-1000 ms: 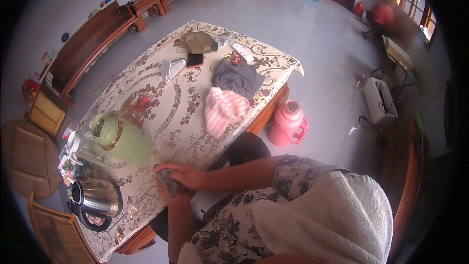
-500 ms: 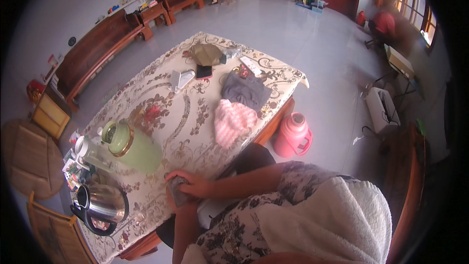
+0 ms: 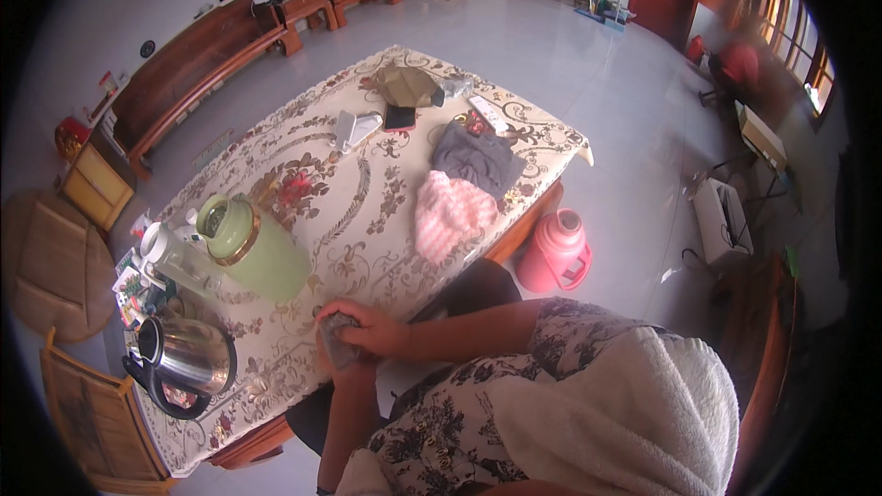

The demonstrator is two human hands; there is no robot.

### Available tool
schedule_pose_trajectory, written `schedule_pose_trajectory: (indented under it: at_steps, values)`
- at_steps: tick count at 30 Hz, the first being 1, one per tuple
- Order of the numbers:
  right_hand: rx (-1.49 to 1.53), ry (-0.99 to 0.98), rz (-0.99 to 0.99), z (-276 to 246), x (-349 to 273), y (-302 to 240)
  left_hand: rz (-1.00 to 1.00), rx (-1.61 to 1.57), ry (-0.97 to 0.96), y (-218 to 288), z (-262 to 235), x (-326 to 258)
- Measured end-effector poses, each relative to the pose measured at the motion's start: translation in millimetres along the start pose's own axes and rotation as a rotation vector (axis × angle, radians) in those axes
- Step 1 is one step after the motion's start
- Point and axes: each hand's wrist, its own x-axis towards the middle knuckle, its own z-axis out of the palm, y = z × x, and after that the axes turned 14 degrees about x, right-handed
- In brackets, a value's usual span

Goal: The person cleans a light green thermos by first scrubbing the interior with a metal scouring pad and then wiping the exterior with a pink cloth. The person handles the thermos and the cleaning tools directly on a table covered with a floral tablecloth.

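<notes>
floral tablecloth [image 3: 367, 211], grey tile floor [image 3: 588, 64], maybe benches [image 3: 197, 60] behind.

Small grey cloth [image 3: 335, 342], bunched, at the table's [image 3: 367, 211] near edge

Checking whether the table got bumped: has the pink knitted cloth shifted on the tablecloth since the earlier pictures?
No. The pink knitted cloth lies at the same table edge, just below the grey garment, as before; only the camera view has shifted.
</notes>
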Motion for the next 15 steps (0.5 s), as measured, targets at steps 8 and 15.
schedule_pose_trajectory:
  at_steps: [8, 15]
  values:
    - [-0.099, -0.048, -0.14, 0.8, 2.1, 3.1, -0.127, -0.212, -0.054, 22.8, 3.5, -0.9]
    - [-0.117, -0.144, -0.111, -6.9, 5.0, -5.2, -0.347, -0.231, -0.428, 40.7, -20.6, -5.6]
